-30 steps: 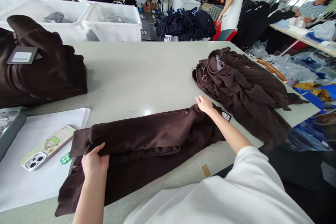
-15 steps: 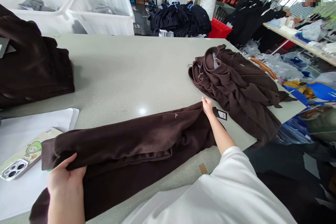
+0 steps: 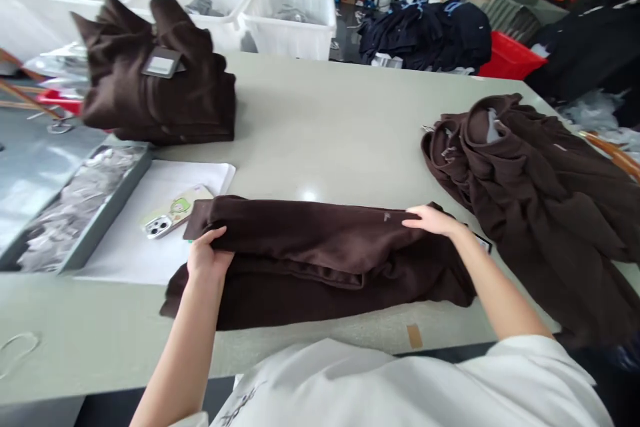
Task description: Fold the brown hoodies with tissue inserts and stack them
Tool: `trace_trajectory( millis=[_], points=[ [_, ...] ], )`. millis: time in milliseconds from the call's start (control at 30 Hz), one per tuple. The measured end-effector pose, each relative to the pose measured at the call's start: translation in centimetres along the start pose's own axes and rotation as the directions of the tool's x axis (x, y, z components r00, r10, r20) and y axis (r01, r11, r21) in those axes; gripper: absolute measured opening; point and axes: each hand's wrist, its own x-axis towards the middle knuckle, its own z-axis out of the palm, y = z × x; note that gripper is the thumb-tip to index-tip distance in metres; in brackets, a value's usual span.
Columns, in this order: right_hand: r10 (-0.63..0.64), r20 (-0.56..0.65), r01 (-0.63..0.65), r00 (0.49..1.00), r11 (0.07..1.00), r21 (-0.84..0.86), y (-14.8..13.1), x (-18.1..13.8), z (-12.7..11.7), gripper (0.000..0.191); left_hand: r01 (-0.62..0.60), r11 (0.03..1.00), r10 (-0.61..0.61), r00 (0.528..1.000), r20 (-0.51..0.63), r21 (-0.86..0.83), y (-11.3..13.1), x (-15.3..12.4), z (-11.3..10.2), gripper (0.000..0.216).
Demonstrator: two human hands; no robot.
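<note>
A dark brown sweatshirt [image 3: 300, 233] lies folded lengthwise across the table in front of me, a small light logo near its right end. My left hand [image 3: 207, 257] grips its left end, thumb on top and the other fingers hidden under the cloth. At the upper edge, just right of the logo, my right hand [image 3: 430, 219] has its fingers closed on the fabric. A black hang tag [image 3: 483, 244] shows partly behind my right forearm.
Folded brown garments [image 3: 165, 90] are stacked at the left; brown hoodies [image 3: 540, 173] lie heaped at the right. A phone [image 3: 173, 212] rests on white paper [image 3: 145, 257] beside a grey tray [image 3: 113, 203] of small whitish pieces. White bins [image 3: 295, 30] stand beyond the table [image 3: 310, 120].
The view has swung left, bringing the tray into sight. My right hand has shifted from the sweatshirt's far right corner inward toward the logo. My left hand keeps its hold on the left end.
</note>
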Motion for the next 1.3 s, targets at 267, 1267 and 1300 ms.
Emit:
trace_trajectory(
  millis=[267,1267,1300],
  points=[
    [0.044,0.226,-0.075,0.973,0.988,0.132,-0.4,2.5,-2.0,0.039,0.043,0.928,-0.065,0.997,0.045,0.37,6.0,4.0,-3.1,0.013],
    [-0.314,-0.085,0.247,0.946,0.863,-0.44,-9.1,1.5,8.4,0.035,-0.312,-0.125,0.389,0.858,0.335,0.942,3.0,6.7,-2.2,0.034],
    [-0.319,-0.085,0.249,0.944,0.857,-0.451,-9.0,1.6,8.6,0.034,-0.296,-0.137,0.376,0.868,0.326,0.945,3.0,6.8,-2.4,0.039]
  ],
)
